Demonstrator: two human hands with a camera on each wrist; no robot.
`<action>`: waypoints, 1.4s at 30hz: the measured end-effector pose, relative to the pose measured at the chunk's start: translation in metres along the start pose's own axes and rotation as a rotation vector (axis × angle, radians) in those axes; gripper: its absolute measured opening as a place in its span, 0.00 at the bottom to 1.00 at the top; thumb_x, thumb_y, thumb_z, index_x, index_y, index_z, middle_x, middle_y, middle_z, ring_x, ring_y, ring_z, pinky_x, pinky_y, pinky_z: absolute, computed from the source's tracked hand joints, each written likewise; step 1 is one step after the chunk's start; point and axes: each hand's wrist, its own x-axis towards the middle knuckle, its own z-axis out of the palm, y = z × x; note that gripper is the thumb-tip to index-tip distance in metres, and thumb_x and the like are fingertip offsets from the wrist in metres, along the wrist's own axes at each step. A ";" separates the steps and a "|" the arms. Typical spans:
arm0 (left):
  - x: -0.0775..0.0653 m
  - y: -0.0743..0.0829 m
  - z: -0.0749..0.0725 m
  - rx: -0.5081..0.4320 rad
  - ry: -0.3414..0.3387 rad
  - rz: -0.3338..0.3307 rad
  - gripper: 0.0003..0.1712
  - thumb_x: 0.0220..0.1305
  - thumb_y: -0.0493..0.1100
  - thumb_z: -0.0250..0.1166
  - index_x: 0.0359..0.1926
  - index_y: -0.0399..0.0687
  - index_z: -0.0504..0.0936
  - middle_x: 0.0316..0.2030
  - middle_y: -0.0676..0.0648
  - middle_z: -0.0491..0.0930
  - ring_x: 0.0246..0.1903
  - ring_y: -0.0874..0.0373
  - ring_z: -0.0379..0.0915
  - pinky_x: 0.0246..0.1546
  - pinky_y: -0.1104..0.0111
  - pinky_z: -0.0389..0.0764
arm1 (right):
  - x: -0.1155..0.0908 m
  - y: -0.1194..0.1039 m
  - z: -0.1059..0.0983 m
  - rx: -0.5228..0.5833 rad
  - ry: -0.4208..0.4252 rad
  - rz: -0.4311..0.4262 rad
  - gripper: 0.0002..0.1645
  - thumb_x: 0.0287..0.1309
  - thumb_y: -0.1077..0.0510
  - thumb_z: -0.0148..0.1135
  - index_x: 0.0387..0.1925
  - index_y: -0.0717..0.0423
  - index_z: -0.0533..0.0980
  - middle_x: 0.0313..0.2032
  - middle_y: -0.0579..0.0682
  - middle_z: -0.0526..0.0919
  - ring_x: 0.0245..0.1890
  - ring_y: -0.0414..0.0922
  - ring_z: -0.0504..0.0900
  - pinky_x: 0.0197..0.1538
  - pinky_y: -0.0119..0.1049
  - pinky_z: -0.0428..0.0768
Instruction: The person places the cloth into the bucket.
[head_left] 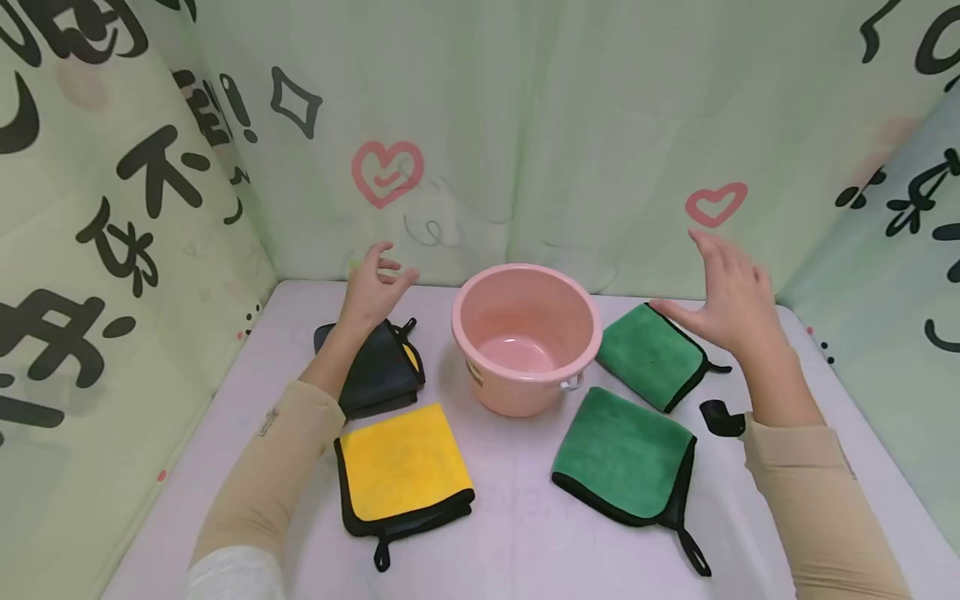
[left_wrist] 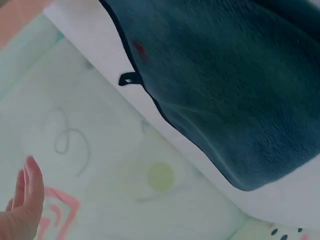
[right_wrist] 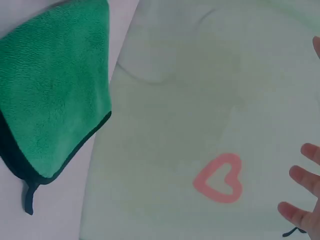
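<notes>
My left hand (head_left: 373, 287) is raised with loosely bent fingers above the far side of a dark folded cloth (head_left: 381, 367), holding nothing. In the left wrist view that cloth (left_wrist: 215, 95) has a black edge and a small loop. On the other side, my right hand (head_left: 733, 300) is held up, thumb spread from the fingers, near the far green cloth (head_left: 652, 354); its grasp is bare. Between the hands stands a pink bucket (head_left: 525, 381), upright, nothing visible inside it. The right wrist view shows the green cloth (right_wrist: 60, 90) and some fingertips (right_wrist: 303, 177).
Nearer the front lie a yellow folded cloth (head_left: 405, 462) on the left and another green cloth (head_left: 626, 454) on the right, both black-edged with loops. A pale curtain (head_left: 517, 125) with printed hearts and characters encloses the table (head_left: 517, 517) at the back and sides.
</notes>
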 end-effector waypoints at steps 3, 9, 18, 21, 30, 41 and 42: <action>-0.005 0.006 0.006 -0.156 -0.078 -0.082 0.37 0.58 0.53 0.61 0.65 0.45 0.58 0.47 0.37 0.75 0.41 0.44 0.76 0.40 0.60 0.80 | -0.017 -0.002 0.005 -0.023 0.001 -0.046 0.58 0.46 0.33 0.60 0.70 0.47 0.42 0.65 0.61 0.54 0.63 0.61 0.53 0.52 0.67 0.53; -0.012 0.017 0.019 -0.421 -0.228 -0.259 0.34 0.60 0.47 0.61 0.63 0.43 0.59 0.47 0.35 0.75 0.35 0.47 0.79 0.36 0.61 0.81 | -0.052 -0.004 0.022 -0.063 0.004 -0.140 0.58 0.41 0.35 0.63 0.69 0.47 0.46 0.62 0.60 0.58 0.59 0.60 0.58 0.51 0.63 0.57; -0.015 0.021 0.029 -0.512 -0.360 -0.373 0.30 0.61 0.44 0.59 0.63 0.47 0.60 0.47 0.34 0.75 0.39 0.41 0.78 0.35 0.61 0.81 | -0.095 -0.012 0.053 -0.131 0.040 -0.313 0.55 0.38 0.31 0.61 0.66 0.46 0.54 0.60 0.57 0.61 0.56 0.58 0.62 0.50 0.58 0.61; -0.016 0.022 0.031 -0.519 -0.370 -0.387 0.30 0.61 0.44 0.59 0.63 0.46 0.61 0.48 0.37 0.76 0.34 0.48 0.80 0.35 0.61 0.81 | -0.106 -0.014 0.063 -0.133 0.024 -0.348 0.54 0.38 0.30 0.61 0.65 0.45 0.56 0.60 0.56 0.61 0.56 0.56 0.62 0.50 0.59 0.61; -0.018 0.021 0.040 -0.563 -0.375 -0.456 0.31 0.58 0.42 0.61 0.63 0.52 0.64 0.49 0.38 0.75 0.28 0.53 0.81 0.35 0.61 0.81 | -0.133 -0.021 0.090 -0.112 -0.056 -0.396 0.53 0.36 0.28 0.61 0.64 0.43 0.58 0.59 0.55 0.63 0.58 0.55 0.60 0.54 0.59 0.58; -0.020 0.023 0.041 -0.607 -0.403 -0.440 0.28 0.60 0.37 0.59 0.62 0.51 0.66 0.51 0.36 0.72 0.32 0.50 0.78 0.36 0.61 0.81 | -0.156 -0.024 0.109 -0.109 -0.143 -0.436 0.52 0.34 0.28 0.61 0.63 0.41 0.60 0.57 0.52 0.65 0.57 0.53 0.61 0.51 0.60 0.60; -0.020 0.023 0.041 -0.608 -0.407 -0.440 0.29 0.60 0.38 0.59 0.62 0.51 0.65 0.52 0.36 0.71 0.32 0.50 0.78 0.36 0.60 0.81 | -0.157 -0.024 0.110 -0.109 -0.145 -0.436 0.51 0.34 0.28 0.61 0.62 0.41 0.61 0.57 0.52 0.66 0.57 0.53 0.61 0.51 0.60 0.60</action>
